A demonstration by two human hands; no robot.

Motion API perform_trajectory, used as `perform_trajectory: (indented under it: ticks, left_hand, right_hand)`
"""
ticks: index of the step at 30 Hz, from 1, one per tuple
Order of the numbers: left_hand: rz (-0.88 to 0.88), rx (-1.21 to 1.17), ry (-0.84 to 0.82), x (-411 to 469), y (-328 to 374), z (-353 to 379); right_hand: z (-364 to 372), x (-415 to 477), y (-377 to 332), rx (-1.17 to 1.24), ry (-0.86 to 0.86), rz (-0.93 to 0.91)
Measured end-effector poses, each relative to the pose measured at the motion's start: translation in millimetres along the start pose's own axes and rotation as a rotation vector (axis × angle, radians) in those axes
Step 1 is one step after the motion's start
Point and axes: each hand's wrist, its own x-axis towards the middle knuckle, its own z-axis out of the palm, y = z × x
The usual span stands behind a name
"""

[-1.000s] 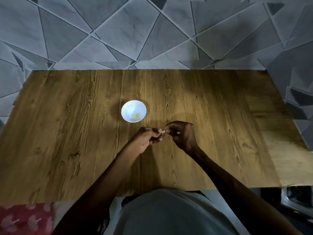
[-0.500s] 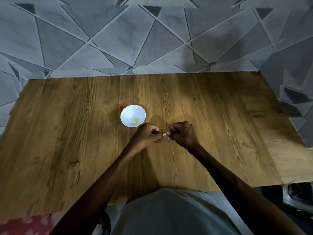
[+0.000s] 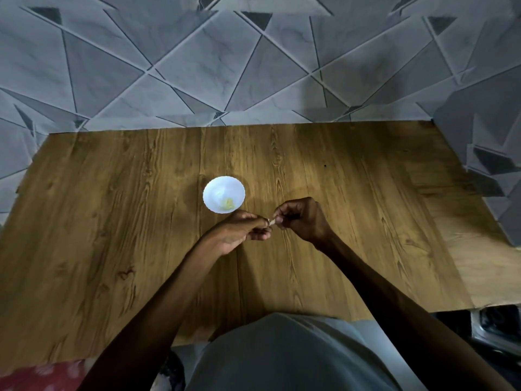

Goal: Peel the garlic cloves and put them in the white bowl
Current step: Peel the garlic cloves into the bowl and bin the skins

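A small white bowl (image 3: 214, 190) stands on the wooden table (image 3: 112, 221), with a pale yellow peeled garlic piece (image 3: 227, 203) inside it. Just in front and to the right of the bowl, my two hands meet above the table. My left hand (image 3: 242, 231) and my right hand (image 3: 301, 218) both pinch a small pale garlic clove (image 3: 271, 221) between their fingertips. Most of the clove is hidden by my fingers.
The table backs onto a grey wall (image 3: 253, 66) of triangular tiles, which also runs along the right side. A lighter board (image 3: 473, 249) covers the table's right end. Red patterned cloth (image 3: 36, 376) lies at the bottom left.
Both hands have stayed together on the clove, shifting slightly. The view has tilted, so the bowl and hands sit a little differently in the frame.
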Motion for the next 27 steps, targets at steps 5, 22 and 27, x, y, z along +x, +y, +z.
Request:
perform_trajectory:
  ticks: [5,22,27]
  left_hand:
    - [-0.007,0.113,0.004,8,-10,-3]
    - [0.32,0.853,0.392,27,-52,2]
    - [0.315,0.834,0.314,24,-57,3]
  right_hand:
    - [-1,-2,5,0.124,-0.061,0.112]
    - [14,-20,28,0.327,0.103,0.304]
    - [19,-23,27,0.195,0.172,0.251]
